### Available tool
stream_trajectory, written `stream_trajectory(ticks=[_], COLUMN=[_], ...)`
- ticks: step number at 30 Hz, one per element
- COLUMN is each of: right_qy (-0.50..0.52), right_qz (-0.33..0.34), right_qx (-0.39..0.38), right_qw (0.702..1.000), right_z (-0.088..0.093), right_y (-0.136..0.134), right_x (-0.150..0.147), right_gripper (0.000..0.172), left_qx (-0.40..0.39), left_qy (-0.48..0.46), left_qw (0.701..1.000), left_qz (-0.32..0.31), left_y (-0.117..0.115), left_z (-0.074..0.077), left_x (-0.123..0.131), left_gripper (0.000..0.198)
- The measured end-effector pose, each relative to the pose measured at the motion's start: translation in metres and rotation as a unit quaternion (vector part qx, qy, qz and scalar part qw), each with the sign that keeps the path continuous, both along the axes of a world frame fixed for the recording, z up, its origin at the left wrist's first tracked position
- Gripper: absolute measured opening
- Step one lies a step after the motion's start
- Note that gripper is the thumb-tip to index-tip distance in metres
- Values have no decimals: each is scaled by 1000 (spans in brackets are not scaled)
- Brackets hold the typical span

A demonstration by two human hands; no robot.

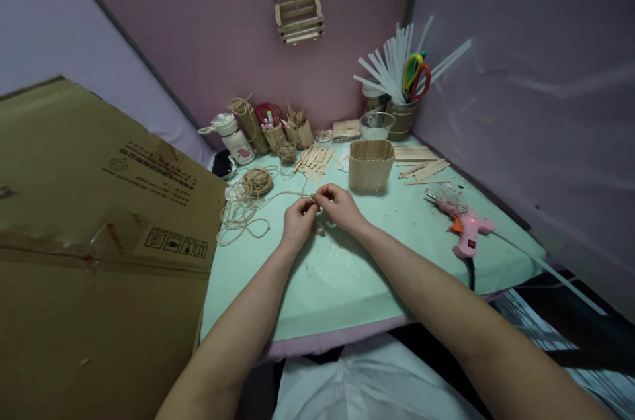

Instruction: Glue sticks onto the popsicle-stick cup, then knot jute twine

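My left hand (299, 220) and my right hand (338, 204) meet over the middle of the table, fingertips pinched close together. A strand of jute twine (285, 193) runs from the left into their fingertips, and both hands seem closed on it. The small part between the fingers is mostly hidden. To the left lies a ball of twine (258, 182) with loose loops spread around it. Just beyond my right hand stands a box made of craft sticks (371, 167), upright and apart from the hand.
A pink glue gun (466, 225) with its red light on lies at the right. Loose craft sticks (313, 161) lie behind my hands. A bottle (235, 140) and a pot with scissors and glue sticks (401, 119) stand at the back. A large cardboard box (99, 261) borders the left.
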State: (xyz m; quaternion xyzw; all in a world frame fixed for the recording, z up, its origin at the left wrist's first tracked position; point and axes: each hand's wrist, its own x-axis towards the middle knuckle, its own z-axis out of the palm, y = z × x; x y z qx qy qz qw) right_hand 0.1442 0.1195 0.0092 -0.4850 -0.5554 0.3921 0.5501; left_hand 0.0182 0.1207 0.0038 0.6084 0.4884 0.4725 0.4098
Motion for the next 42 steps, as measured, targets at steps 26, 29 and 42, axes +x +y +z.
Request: stream_trajectory(ticks=[26, 29, 42], right_qy=[60, 70, 216], right_qz=[-171, -172, -30], right_qx=[-53, -42, -86], right_qw=[982, 982, 972], right_z=[-20, -20, 13], right_y=[16, 17, 1], right_x=[3, 6, 7], right_gripper=[6, 6, 13], left_qx=[-2, -8, -41], left_qy=[98, 80, 9], left_qw=[994, 995, 999], left_qz=[-55, -58, 4], left_y=[-24, -28, -14], left_z=[7, 9, 4], left_x=[20, 22, 12], left_gripper=[18, 20, 28])
